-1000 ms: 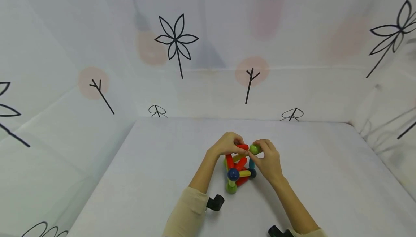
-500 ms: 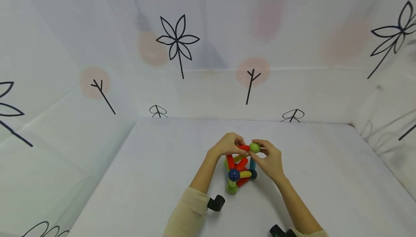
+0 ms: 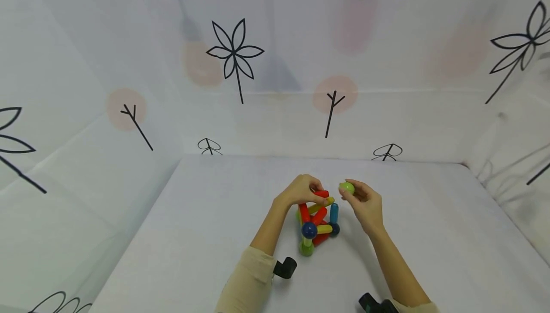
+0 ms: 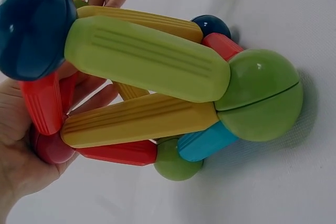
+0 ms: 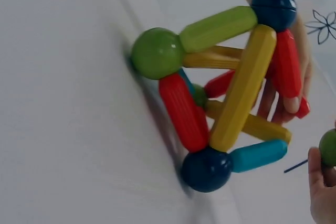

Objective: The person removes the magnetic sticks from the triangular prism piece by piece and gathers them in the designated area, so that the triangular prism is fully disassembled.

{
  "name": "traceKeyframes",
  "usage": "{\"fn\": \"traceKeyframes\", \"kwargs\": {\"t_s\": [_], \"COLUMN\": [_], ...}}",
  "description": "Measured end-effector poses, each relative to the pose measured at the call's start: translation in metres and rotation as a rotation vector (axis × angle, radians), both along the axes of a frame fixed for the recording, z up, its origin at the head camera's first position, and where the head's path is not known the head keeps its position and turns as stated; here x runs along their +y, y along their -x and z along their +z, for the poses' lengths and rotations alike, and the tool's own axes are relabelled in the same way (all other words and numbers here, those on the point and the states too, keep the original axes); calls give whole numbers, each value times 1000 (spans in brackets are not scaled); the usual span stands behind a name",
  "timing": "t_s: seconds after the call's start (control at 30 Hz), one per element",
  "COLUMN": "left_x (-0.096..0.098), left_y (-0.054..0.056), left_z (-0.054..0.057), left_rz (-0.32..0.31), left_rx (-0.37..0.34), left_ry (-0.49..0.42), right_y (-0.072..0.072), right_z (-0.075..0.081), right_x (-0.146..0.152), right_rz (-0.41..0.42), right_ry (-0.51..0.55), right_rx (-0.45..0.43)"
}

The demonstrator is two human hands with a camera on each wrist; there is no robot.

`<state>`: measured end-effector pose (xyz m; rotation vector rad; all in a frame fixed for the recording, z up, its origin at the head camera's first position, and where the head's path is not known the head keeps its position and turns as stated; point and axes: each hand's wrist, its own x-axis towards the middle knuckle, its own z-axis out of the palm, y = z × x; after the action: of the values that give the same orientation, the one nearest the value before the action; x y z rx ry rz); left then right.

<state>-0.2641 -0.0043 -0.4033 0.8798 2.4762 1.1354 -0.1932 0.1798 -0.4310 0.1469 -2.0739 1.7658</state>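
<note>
A structure of magnetic building sticks and balls, with a navy ball (image 3: 309, 230) at its near upper corner, stands on the white table. My left hand (image 3: 301, 190) grips its far upper part; in the left wrist view a dark red ball (image 4: 55, 148) sits against the palm. A red stick (image 5: 303, 108) pokes out past those fingers, beside the free end of a yellow stick (image 3: 328, 200). Up from a lower navy ball (image 5: 206, 170) rises a blue stick (image 5: 260, 156), its top end bare. My right hand (image 3: 368, 206) pinches a loose green ball (image 3: 347, 187) to the right, apart from the structure.
A black wrist camera (image 3: 285, 268) is worn on the left forearm, and another camera (image 3: 375, 303) on the right. White cloth walls (image 3: 275, 122) with plant drawings rise behind and beside the table (image 3: 180, 255).
The green ball came up to the red stick's end, then moved away right and upward in my right hand. My left hand and the structure stay nearly where they were.
</note>
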Motion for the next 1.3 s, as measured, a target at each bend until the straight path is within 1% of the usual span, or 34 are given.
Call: {"fn": "traceKeyframes", "kwargs": {"t_s": [0.07,0.1,0.23,0.33,0.4,0.5,0.63,0.8,0.83,0.93,1.07,1.2,1.3], "left_x": [0,0,-7,-16,-24,-34,-46,-54,-54,-53,-52,-52,-53], "left_y": [0,-1,-6,-11,-15,-20,-26,-32,-32,-44,-58,-58,-59], "left_z": [0,-1,0,1,0,-5,-14,-23,-23,-10,8,8,8], "left_rz": [7,10,38,86,113,138,156,155,161,173,184,203,216], "left_rx": [-1,0,-15,-34,-29,-4,30,40,35,24,11,2,3], "left_ry": [-4,-8,-43,-79,-107,-158,-255,-383,-392,-397,-380,-378,-375], "right_y": [7,11,28,47,61,78,97,112,113,118,122,125,128], "right_z": [-5,-7,-12,-15,-16,-16,-20,-32,-34,-41,-49,-53,-55], "right_x": [9,13,28,39,45,52,56,60,61,65,67,61,56], "right_rz": [-17,-23,-20,8,19,5,-19,-42,-49,-61,-86,-114,-113], "right_ry": [14,0,-80,-137,-188,-263,-338,-400,-411,-432,-458,-443,-424], "right_rx": [-65,-87,-106,-116,-131,-159,-211,-272,-277,-275,-268,-288,-297]}}
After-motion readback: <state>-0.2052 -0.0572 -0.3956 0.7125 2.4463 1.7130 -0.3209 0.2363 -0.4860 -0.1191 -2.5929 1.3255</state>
